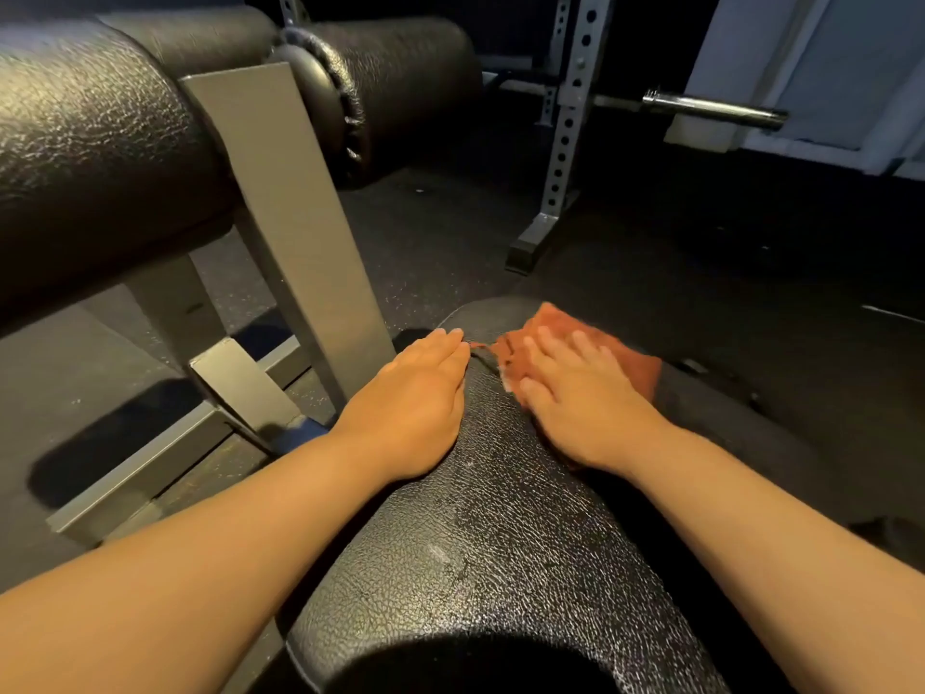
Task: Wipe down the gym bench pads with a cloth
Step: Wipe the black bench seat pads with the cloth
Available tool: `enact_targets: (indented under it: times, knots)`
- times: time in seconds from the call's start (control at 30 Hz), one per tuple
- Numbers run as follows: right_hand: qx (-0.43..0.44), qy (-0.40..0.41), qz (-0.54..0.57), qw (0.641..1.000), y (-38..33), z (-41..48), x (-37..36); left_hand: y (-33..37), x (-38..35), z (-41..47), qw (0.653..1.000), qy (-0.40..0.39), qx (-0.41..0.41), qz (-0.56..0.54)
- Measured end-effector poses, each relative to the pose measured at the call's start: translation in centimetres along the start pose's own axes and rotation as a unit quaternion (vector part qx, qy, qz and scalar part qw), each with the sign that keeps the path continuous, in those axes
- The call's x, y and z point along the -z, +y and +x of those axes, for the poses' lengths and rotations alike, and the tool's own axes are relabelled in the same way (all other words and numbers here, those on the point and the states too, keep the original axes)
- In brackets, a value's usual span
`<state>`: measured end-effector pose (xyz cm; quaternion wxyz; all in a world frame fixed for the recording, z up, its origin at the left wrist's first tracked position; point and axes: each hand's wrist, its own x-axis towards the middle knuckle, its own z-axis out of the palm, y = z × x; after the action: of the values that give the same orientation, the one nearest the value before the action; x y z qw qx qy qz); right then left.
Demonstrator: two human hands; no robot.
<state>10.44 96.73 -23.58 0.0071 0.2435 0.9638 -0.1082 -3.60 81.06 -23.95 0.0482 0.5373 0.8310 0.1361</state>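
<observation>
Right hand [575, 393] presses flat, not gripping, on rust-orange terry cloth [635, 365] at 1 o'clock of black textured vinyl pad [500, 543], left hand [420, 388] flat at 11 (empty): unpinched cloth could slide off the curved edge.

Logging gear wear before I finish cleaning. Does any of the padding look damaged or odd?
Yes: the far roller pad has cracked, ragged vinyl around its end rim. The bench pad being wiped shows pale scuffs near its middle.

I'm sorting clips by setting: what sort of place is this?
Most likely a gym: a barbell rests on a perforated steel rack, and black padded rollers sit on a grey frame.
</observation>
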Motion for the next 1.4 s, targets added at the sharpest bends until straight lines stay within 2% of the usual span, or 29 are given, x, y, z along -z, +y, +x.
enact_targets:
  times: [0.1, 0.17, 0.27, 0.37, 0.4, 0.5, 0.57, 0.63, 0.73, 0.77, 0.87, 0.97, 1.0, 1.07, 1.13, 1.17, 1.2, 1.3, 1.4]
  knots:
    - [0.095, 0.012, 0.055, 0.994, -2.4, -2.8, -0.3, -0.2, -0.1, 0.1, 1.0, -0.007, 0.004, -0.016]
    - [0.114, 0.01, 0.034, 0.993, -1.0, -3.2, 0.1, -0.2, 0.0, 0.1, 1.0, -0.007, 0.003, -0.023]
    - [0.035, -0.015, -0.039, 0.999, 0.9, -0.7, 0.4, -0.1, 0.2, 0.2, 0.999, 0.023, -0.022, -0.004]
    - [-0.025, -0.029, -0.032, 0.999, 0.3, 1.2, 0.0, 0.0, 0.1, 0.1, 0.999, 0.031, -0.015, -0.008]
    - [-0.006, -0.029, -0.017, 0.999, 0.1, 0.7, -0.1, 0.0, 0.0, 0.1, 0.999, 0.028, -0.014, -0.012]
    - [0.125, -0.019, 0.022, 0.992, 0.4, -4.0, -0.3, -0.1, 0.0, 0.0, 1.0, 0.015, -0.013, -0.011]
    - [0.16, -0.033, 0.016, 0.986, 1.8, -5.9, 0.0, -0.1, 0.2, 0.2, 1.0, 0.018, -0.017, -0.002]
    - [0.109, -0.018, -0.02, 0.994, 3.1, -4.8, 0.1, -0.1, 0.3, 0.3, 1.0, 0.016, -0.011, 0.002]
    - [-0.034, 0.0, -0.043, 0.998, 1.0, -2.8, -0.3, 0.2, 0.4, 0.2, 1.0, 0.013, -0.003, -0.009]
    - [-0.037, -0.001, -0.032, 0.999, -0.5, -3.0, -0.8, 0.3, 0.5, 0.0, 1.0, 0.013, -0.002, -0.017]
    - [0.076, -0.002, 0.001, 0.997, -4.3, -7.5, -1.6, 0.5, 0.7, -0.8, 0.999, 0.024, -0.019, -0.026]
    - [0.161, -0.034, 0.023, 0.986, -2.7, -11.8, -1.0, 0.4, 0.7, -1.9, 0.999, 0.017, -0.032, -0.013]
    - [0.152, -0.036, 0.027, 0.987, -1.3, -12.3, -0.7, 0.4, 0.8, -2.3, 0.999, 0.015, -0.034, -0.011]
    - [0.072, -0.013, 0.015, 0.997, 0.9, -12.2, -0.4, 0.6, 0.8, -3.3, 0.999, 0.01, -0.035, -0.012]
    - [-0.028, 0.01, -0.019, 0.999, 0.2, -11.8, -0.9, 0.8, 0.8, -4.3, 0.999, 0.003, -0.032, -0.031]
    - [-0.048, 0.014, -0.025, 0.998, -1.5, -11.6, -1.5, 0.8, 0.7, -4.9, 0.998, 0.004, -0.027, -0.052]
    - [-0.038, 0.015, -0.019, 0.999, -3.8, -11.8, -2.1, 0.8, 0.7, -5.5, 0.997, 0.011, -0.022, -0.079]
    - [0.084, 0.014, 0.005, 0.996, -9.8, -13.5, -3.6, 1.0, 1.1, -7.0, 0.982, 0.048, 0.009, -0.181]
    - [0.184, -0.02, 0.013, 0.983, -9.2, -13.9, -2.9, 0.9, 1.7, -8.3, 0.975, 0.057, 0.021, -0.216]
